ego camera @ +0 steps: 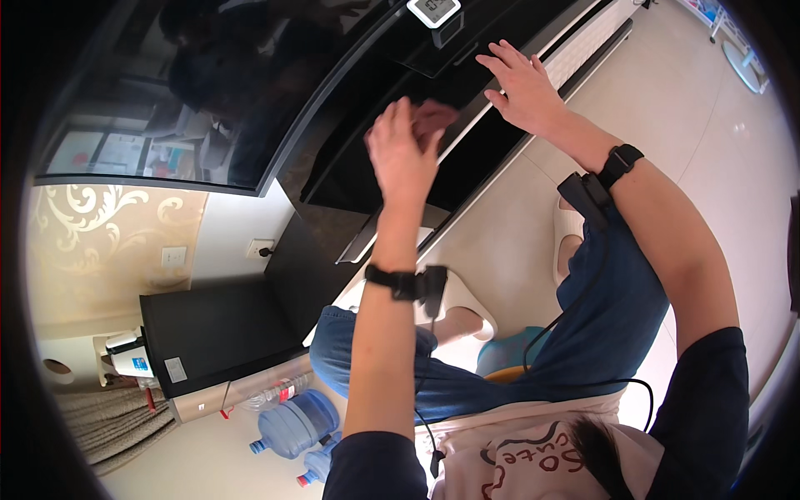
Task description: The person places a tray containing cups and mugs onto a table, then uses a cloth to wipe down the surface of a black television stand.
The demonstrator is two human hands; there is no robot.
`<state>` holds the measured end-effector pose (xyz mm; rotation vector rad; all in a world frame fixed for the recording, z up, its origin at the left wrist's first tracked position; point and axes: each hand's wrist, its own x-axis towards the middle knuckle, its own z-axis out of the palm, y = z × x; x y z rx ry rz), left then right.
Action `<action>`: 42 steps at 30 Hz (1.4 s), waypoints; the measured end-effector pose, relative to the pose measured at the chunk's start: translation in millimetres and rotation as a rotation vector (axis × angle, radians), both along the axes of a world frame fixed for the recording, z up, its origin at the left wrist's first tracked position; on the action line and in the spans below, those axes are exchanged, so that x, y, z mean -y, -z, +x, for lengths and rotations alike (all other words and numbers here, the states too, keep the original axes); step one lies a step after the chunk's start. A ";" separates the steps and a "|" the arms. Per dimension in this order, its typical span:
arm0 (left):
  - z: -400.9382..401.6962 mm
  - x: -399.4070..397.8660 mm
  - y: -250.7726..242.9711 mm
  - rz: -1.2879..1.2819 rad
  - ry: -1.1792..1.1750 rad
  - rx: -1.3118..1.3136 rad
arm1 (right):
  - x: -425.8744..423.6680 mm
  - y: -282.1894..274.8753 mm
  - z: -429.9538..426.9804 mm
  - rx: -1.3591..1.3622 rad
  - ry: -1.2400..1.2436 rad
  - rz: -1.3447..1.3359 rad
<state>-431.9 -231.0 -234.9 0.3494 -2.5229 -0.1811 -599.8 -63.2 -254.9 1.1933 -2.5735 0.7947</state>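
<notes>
My left hand (403,153) grips a dark red cloth (432,119), slightly blurred, over the glossy black top of a low TV cabinet (350,159). Part of the cloth is hidden behind the fingers. To the right, my right hand (524,90) hovers at the cabinet's front edge with fingers spread and nothing in it; whether it touches the surface I cannot tell. Beyond the hands, a small white digital clock (434,11) stands on the cabinet. A large black television screen (219,87) rises along the left, reflecting the room.
A black box-shaped cabinet (219,337) stands at the lower left, near a wall socket (260,249). Large blue water bottles (299,425) lie on the floor. Cables (650,400) run from both wrist straps across my lap. A white rack (719,22) stands at the upper right.
</notes>
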 end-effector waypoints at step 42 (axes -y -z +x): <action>231.9 0.4 0.4 -0.190 0.093 0.155 | 40.6 -1.4 32.1 -0.111 -0.172 0.013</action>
